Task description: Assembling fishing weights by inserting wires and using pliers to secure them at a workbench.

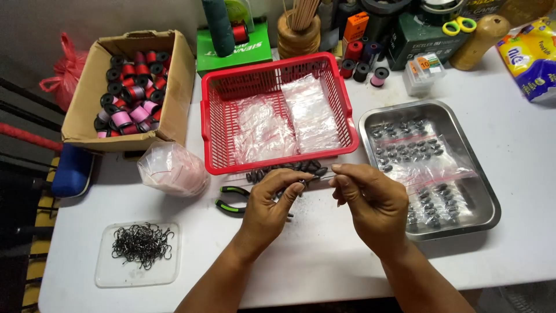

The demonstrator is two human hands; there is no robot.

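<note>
Two bare hands worked side by side just in front of the red slotted plastic basket (215,136), which serves as the landmark for everything else. Nearest the person, to the near left of the basket, lay a clear flat plastic lid heaped with small dark wire hooks (141,244), spread shallow, probably so single hooks could be picked out. The left hand (269,206) had its fingers curled in, thumb and forefinger pinched on something small and dark; what exactly could not be told. The right hand (368,200) matched it, fingertips closed together, and a fine thread or wire seemed to be stretched between the two hands. Under the left hand lay green-handled black pliers (231,200), within easy reach. A row of dark oval sinker weights (284,169) sat against the basket's near edge, just beyond the fingertips. Right of the basket stood a steel tray (491,197) of bagged weights; left of it, a cardboard box (87,98) of pink and red thread spools.
</note>
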